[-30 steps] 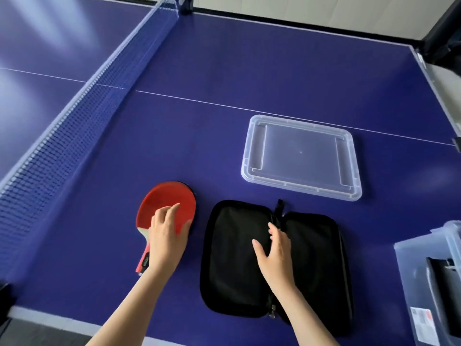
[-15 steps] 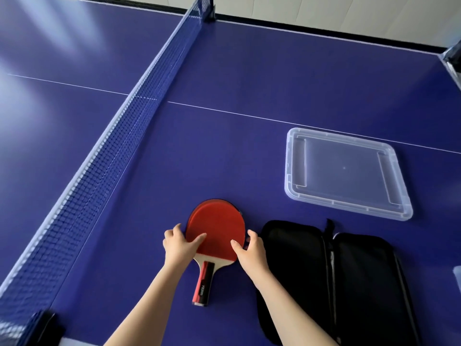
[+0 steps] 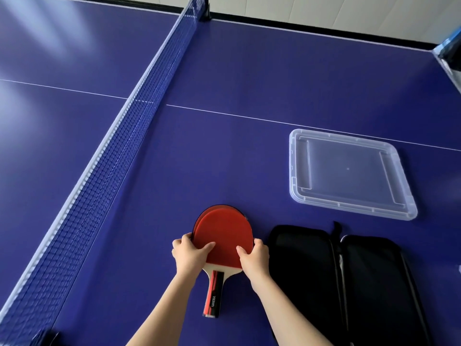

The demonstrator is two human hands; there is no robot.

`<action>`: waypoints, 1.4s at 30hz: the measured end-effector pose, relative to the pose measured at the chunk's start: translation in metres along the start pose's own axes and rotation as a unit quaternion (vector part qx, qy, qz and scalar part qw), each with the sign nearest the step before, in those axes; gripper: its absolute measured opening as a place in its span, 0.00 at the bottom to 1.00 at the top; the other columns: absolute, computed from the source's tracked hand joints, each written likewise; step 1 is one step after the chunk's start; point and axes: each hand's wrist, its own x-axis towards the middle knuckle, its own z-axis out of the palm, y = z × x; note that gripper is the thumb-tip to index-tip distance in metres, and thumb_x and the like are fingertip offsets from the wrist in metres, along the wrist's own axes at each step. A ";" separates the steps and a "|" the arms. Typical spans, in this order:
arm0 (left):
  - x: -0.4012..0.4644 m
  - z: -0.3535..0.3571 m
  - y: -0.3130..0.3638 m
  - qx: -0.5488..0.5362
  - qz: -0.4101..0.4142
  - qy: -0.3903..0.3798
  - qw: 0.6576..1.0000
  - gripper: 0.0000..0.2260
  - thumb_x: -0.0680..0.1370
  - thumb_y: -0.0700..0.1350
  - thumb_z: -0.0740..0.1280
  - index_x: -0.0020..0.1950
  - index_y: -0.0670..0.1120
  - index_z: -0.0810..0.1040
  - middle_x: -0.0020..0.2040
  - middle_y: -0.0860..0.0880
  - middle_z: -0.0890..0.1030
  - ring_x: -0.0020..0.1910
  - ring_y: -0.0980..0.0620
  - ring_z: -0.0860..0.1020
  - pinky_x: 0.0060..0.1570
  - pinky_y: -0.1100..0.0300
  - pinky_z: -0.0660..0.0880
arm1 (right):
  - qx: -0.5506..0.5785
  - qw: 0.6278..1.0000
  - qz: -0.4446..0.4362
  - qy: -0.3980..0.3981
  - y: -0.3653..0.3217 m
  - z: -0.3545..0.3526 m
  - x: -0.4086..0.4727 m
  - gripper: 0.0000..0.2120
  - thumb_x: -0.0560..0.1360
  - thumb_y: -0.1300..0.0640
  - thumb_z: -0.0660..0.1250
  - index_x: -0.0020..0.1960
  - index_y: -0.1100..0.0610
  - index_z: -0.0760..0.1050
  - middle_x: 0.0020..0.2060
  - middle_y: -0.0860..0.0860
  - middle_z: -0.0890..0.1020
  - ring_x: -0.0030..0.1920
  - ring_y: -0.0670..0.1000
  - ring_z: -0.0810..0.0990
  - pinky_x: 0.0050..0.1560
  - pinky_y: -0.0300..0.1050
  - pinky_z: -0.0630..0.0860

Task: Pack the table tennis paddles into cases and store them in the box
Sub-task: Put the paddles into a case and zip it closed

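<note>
Two red paddles lie stacked on the blue table. The top paddle (image 3: pixel 222 233) is slightly offset over the lower one, whose red edge (image 3: pixel 199 219) shows at the upper left. My left hand (image 3: pixel 190 254) grips the left edge of the top blade, thumb on the rubber. My right hand (image 3: pixel 254 257) grips its right edge the same way. The red-and-black handle (image 3: pixel 213 294) points toward me. A black zip case (image 3: pixel 341 280) lies open and flat just right of the paddles.
A clear plastic lid (image 3: pixel 349 173) lies upside-up beyond the case at the right. The blue net (image 3: pixel 104 166) runs diagonally along the left. The table's right edge shows at the far upper right.
My right hand left the open case and came over to the paddles. Both hands now hold the top blade by its sides, and the view has swung left, putting the box out of sight.
</note>
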 end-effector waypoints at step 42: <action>-0.240 0.320 0.070 0.050 0.086 -0.047 0.994 0.35 0.74 0.54 0.72 0.73 0.39 0.64 0.68 0.42 0.63 0.69 0.43 0.63 0.66 0.49 0.69 | 0.013 0.996 -0.031 0.081 0.228 -0.330 0.043 0.24 0.76 0.56 0.68 0.69 0.63 0.68 0.62 0.59 0.72 0.62 0.56 0.73 0.58 0.45 0.71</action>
